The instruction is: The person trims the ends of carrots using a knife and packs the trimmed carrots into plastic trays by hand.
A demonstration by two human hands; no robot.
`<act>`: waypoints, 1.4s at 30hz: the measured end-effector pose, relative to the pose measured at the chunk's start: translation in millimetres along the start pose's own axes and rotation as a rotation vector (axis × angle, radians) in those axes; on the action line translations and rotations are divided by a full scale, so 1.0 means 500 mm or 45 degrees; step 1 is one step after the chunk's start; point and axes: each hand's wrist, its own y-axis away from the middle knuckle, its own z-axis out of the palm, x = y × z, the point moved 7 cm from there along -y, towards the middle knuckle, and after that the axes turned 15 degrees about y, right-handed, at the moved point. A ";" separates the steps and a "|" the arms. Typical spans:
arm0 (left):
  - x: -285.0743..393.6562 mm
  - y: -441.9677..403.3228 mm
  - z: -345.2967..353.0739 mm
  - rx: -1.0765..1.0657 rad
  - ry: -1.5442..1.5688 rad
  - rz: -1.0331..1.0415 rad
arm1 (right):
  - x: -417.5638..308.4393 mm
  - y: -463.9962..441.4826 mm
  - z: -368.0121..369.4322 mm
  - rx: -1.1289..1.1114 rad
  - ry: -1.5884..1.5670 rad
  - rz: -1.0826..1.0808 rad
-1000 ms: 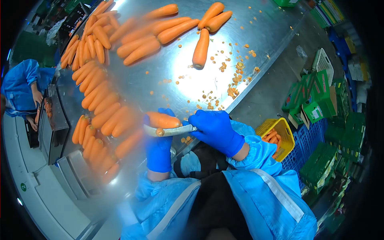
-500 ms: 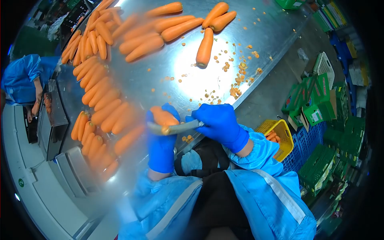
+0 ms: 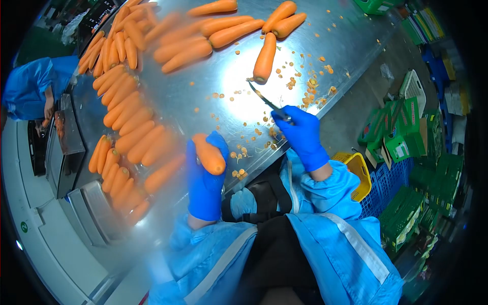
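Note:
My left hand (image 3: 205,188), in a blue glove, is wrapped round a carrot (image 3: 209,154) near the metal table's front edge. The carrot's blunt end points toward me. My gloved right hand (image 3: 301,133) grips the handle of a knife (image 3: 268,103), whose blade reaches up and left over the table, apart from the held carrot. The blade's tip is close to the lower end of a single carrot (image 3: 265,58) on the metal table (image 3: 203,96). Small cut carrot pieces (image 3: 308,95) lie scattered to the right and near my hands.
Rows of carrots (image 3: 122,104) and a pile (image 3: 119,43) cover the table's left side; more lie at the top. A co-worker (image 3: 35,89) in blue stands at the far left by a metal scale-like box. A yellow crate (image 3: 359,175) and green boxes (image 3: 404,127) are at the right.
The knife has moved off the carrot in my left hand, and my right hand has swung up and right with it. The held carrot now points its blunt end toward me.

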 end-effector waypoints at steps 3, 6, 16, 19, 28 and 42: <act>-0.022 0.007 -0.005 -0.038 -0.014 -0.127 | -0.046 0.014 0.000 -0.104 -0.136 -0.095; -0.090 0.025 0.013 -0.023 -0.349 -0.160 | -0.159 0.024 0.011 -0.231 -0.317 -0.413; -0.049 0.161 -0.016 0.452 -1.185 -0.641 | -0.195 0.036 0.134 -1.124 -0.596 -0.314; -0.035 0.174 -0.022 0.312 -1.207 -0.775 | -0.189 0.054 0.185 -1.327 -0.677 -0.282; 0.299 0.219 0.088 -0.034 -2.435 1.260 | -0.190 0.027 0.223 -1.092 -0.626 0.196; 0.329 0.230 0.065 -0.277 -3.375 1.610 | -0.239 0.005 0.413 -0.550 -0.361 -0.172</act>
